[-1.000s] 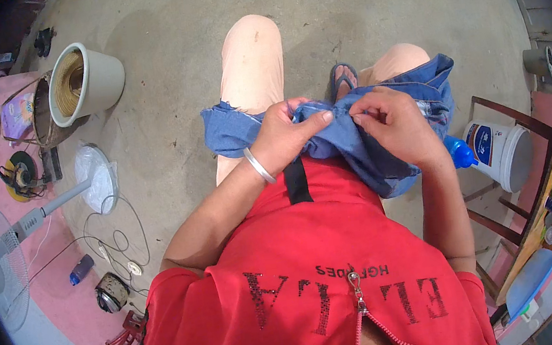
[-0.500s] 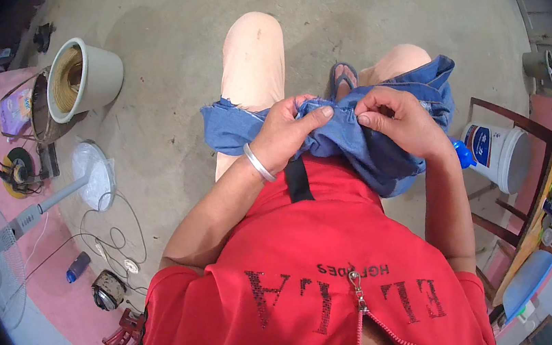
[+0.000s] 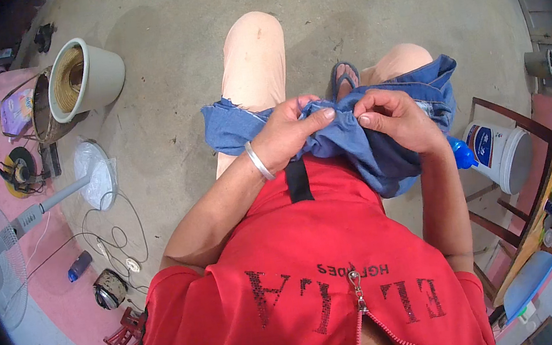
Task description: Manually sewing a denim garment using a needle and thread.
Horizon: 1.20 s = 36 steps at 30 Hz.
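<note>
A blue denim garment (image 3: 383,149) with frayed edges lies bunched across my lap, over my thighs in pale trousers (image 3: 254,61). My left hand (image 3: 290,131), with a silver bangle on its wrist, pinches a fold of the denim between thumb and fingers. Just to its right, my right hand (image 3: 399,119) is closed on the same gathered stretch, thumb against fingertips. Only a short length of cloth shows between the two hands. Whether a needle or thread is in the fingers is too small to tell.
A pale bucket (image 3: 95,77) holding a straw hat lies left, near a pedestal fan (image 3: 33,215) and loose cable (image 3: 119,240). On the right are a white tub (image 3: 512,157), a dark wooden chair (image 3: 514,117) and a cluttered table (image 3: 537,223). A sandalled foot (image 3: 345,80) rests ahead.
Both hands keep their pinch on the denim with hardly any movement. The right hand and the cloth under it have shifted very slightly.
</note>
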{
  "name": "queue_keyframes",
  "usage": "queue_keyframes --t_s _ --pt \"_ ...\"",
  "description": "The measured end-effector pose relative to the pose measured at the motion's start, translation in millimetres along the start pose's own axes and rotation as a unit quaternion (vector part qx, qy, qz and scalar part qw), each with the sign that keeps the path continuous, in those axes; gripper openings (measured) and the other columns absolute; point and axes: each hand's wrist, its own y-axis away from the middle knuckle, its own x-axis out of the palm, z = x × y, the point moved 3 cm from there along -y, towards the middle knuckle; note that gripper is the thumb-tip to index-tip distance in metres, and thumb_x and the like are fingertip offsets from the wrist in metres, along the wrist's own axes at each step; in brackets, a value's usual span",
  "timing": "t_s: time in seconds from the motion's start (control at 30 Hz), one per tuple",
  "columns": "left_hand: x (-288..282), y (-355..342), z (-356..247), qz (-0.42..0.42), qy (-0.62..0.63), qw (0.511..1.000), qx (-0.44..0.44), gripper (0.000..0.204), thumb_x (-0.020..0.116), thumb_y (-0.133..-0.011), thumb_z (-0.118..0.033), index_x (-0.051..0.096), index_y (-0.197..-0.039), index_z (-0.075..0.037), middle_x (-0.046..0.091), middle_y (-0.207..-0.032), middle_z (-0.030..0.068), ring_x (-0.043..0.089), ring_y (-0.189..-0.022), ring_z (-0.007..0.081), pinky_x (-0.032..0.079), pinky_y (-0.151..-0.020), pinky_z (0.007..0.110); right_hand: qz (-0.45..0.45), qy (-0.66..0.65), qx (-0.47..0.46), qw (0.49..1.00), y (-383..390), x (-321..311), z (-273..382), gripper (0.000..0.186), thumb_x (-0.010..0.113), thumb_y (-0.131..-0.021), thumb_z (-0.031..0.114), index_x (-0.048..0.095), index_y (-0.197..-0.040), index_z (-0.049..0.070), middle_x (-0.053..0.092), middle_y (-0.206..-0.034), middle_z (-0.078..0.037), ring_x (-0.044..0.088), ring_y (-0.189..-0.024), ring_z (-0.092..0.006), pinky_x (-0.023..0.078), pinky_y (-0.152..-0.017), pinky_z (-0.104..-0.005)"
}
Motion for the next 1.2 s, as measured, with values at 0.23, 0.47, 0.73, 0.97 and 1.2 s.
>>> queue_keyframes --t_s 0.23,0.47,0.73,0.97,1.2 --pt "0 -3 4 -0.019 -0.037 0.999 0.023 0.017 0.065 -0.089 -0.015 0.059 -0.101 -0.004 0.064 -0.094 0.0010 0.060 -0.087 0.0065 0.049 -0.078 0.021 -0.013 -0.006 -0.011 1.000 -2 8 5 0.010 0.063 -0.087 0.008 0.064 -0.093 0.000 0.060 -0.085 0.001 0.053 -0.082 -0.0069 0.045 -0.075 -0.0241" --pt "-2 -1 -1 -0.044 -0.005 0.999 0.027 0.018 0.067 -0.088 -0.014 0.059 -0.101 -0.004 0.064 -0.094 0.0019 0.060 -0.085 0.0070 0.049 -0.079 0.022 -0.050 0.098 0.007 0.994 4 1 20 0.009 0.063 -0.085 0.005 0.064 -0.092 -0.001 0.063 -0.083 -0.002 0.056 -0.080 -0.0087 0.047 -0.074 -0.0254" --pt "-4 -1 1 -0.051 -0.026 0.998 0.029 0.020 0.066 -0.088 -0.013 0.058 -0.103 -0.003 0.064 -0.094 0.0021 0.060 -0.085 0.0071 0.049 -0.078 0.022 -0.058 0.137 0.012 0.989 7 1 23 0.009 0.062 -0.085 0.002 0.065 -0.093 -0.001 0.062 -0.084 -0.003 0.057 -0.081 -0.0097 0.047 -0.074 -0.0256" --pt "1 0 5 -0.076 -0.145 0.982 0.097 0.014 0.068 -0.087 -0.016 0.064 -0.088 -0.003 0.061 -0.076 -0.0042 0.052 -0.065 0.0019 0.043 -0.056 0.018 -0.096 0.234 -0.012 0.968 5 16 28 0.011 0.064 -0.081 0.006 0.064 -0.090 -0.001 0.063 -0.080 -0.011 0.059 -0.074 -0.0178 0.047 -0.068 -0.0296" --pt "3 2 -1 -0.080 -0.119 0.985 0.094 0.013 0.069 -0.086 -0.016 0.064 -0.087 -0.003 0.060 -0.075 -0.0049 0.051 -0.065 0.0015 0.042 -0.056 0.017 -0.119 0.174 -0.005 0.977 3 16 23 0.010 0.064 -0.084 0.008 0.064 -0.088 -0.001 0.063 -0.078 -0.009 0.059 -0.073 -0.0155 0.046 -0.067 -0.0291"
